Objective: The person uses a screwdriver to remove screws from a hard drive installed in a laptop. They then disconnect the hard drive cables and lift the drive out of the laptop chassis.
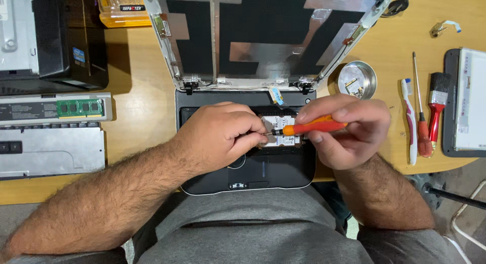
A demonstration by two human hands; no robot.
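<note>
Together, both hands grip the orange screwdriver [314,127] between them, over the laptop base [283,168].

The right hand [349,132] holds an orange screwdriver [311,127] whose tip the left hand [220,137] pinches over an opened laptop [273,168].

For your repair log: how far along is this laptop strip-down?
Done: the lid is stripped to bare foil, and loose screws sit in the metal dish. In hand: the right hand works an orange screwdriver while the left hand steadies its tip. Left: the black base remains assembled.
</note>
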